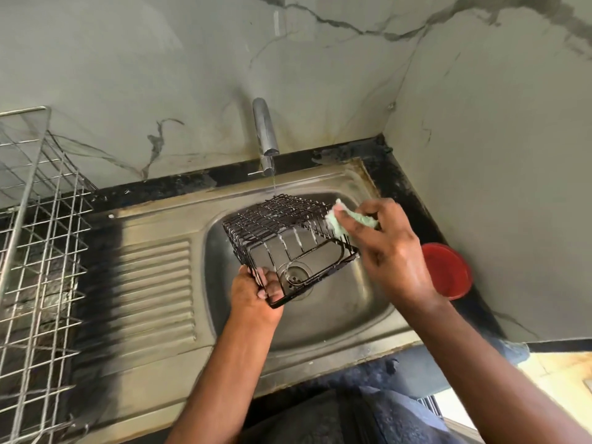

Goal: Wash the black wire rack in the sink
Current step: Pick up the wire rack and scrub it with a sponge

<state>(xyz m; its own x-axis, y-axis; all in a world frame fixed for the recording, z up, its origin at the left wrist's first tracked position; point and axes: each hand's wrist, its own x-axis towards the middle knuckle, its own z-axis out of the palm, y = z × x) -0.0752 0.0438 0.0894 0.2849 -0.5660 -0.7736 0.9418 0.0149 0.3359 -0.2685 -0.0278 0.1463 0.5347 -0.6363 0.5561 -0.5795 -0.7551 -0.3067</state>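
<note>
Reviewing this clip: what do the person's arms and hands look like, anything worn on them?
Both forearms are bare up to the frame edge, with no sleeves in view. The left hand and right hand wear no gloves, rings, watch or bracelets that I can see. The right hand looks wet and glossy.

The black wire rack is filling the upper basin of the sink, under the tap; bare basin is lying open below it; a silver wire rack is blocking the left, a red container the right.

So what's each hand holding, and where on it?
Left hand grips the black wire rack at its near bottom corner; right hand pinches a green sponge against the rack's far side.
</note>
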